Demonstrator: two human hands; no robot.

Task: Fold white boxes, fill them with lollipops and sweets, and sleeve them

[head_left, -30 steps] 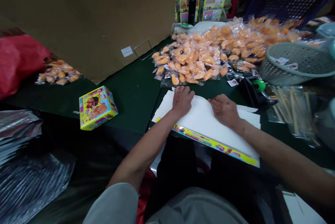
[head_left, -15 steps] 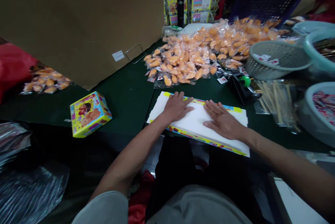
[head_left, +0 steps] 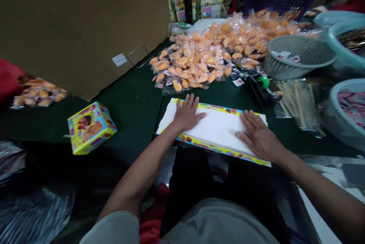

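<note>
A long cardboard box blank (head_left: 218,126), white on its upper face with bright yellow printed edges, lies at the near edge of the dark green table. My left hand (head_left: 188,114) rests flat on its left part, fingers spread. On its right end lies my right hand (head_left: 258,135), palm down and fingers stretched out. Bare white card shows between the two hands. To the left stands a folded, printed yellow box (head_left: 91,128), slightly over the table's near edge.
Behind the blank spreads a heap of bagged orange pieces (head_left: 196,61). On the right are a tape dispenser (head_left: 261,88), bagged wooden sticks (head_left: 300,105), a grey basket (head_left: 299,55) and a tub of wrapped pieces (head_left: 339,122). A large brown carton (head_left: 82,27) stands back left.
My hands have moved apart over the blank, the right one sliding toward its right end and the left one slightly leftward. The whole view has shifted a little.
</note>
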